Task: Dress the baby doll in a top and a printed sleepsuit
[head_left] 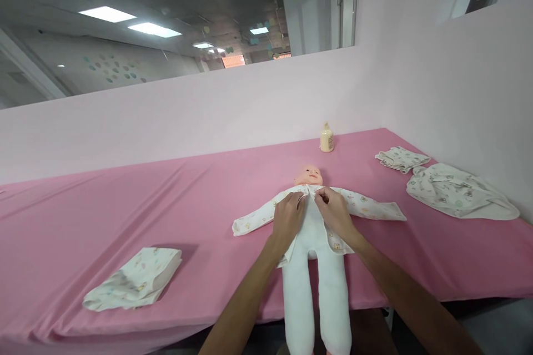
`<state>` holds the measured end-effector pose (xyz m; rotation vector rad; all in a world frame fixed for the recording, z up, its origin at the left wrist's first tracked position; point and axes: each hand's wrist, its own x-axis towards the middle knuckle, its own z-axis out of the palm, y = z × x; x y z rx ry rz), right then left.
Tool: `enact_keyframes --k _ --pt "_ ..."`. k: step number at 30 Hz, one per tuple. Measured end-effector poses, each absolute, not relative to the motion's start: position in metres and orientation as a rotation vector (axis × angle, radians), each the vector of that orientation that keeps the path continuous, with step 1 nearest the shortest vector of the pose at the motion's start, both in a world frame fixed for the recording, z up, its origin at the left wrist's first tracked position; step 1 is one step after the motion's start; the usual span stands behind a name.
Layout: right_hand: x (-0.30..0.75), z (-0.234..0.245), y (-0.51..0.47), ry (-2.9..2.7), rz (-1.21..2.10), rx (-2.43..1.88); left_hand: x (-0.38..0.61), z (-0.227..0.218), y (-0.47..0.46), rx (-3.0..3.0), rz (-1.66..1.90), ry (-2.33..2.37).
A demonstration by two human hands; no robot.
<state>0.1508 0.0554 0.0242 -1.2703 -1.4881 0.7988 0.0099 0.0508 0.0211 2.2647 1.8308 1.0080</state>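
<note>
A baby doll (310, 175) lies on its back, its head toward the wall and its white cloth legs hanging over the table's front edge. It wears a white printed baby jacket (370, 205) that lies open down the front, sleeves spread to both sides. My left hand (288, 216) pinches the jacket's front edge near the neck. Opposite it, my right hand (332, 209) pinches the other front edge, close to the left. The fingertips hide the small bits of cloth they grip.
A pink sheet (200, 205) covers the table. Folded printed cloth (137, 277) lies at front left. On the right are another folded cloth (402, 159) and a larger printed cloth (462, 191). A cream pump bottle (327, 138) stands near the white wall (187, 122).
</note>
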Motion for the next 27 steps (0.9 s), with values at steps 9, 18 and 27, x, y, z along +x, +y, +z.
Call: enact_keyframes --k 9,18,27 --pt "0.148 0.019 0.057 -1.462 0.781 -1.227 0.012 0.017 0.048 2.551 0.789 1.888" --pt "0.142 0.019 0.054 -1.426 0.862 -1.131 0.014 0.013 0.041 2.702 0.767 1.867" --pt "0.14 0.019 0.051 -1.396 0.908 -1.089 0.013 0.006 0.048 2.446 1.013 1.789"
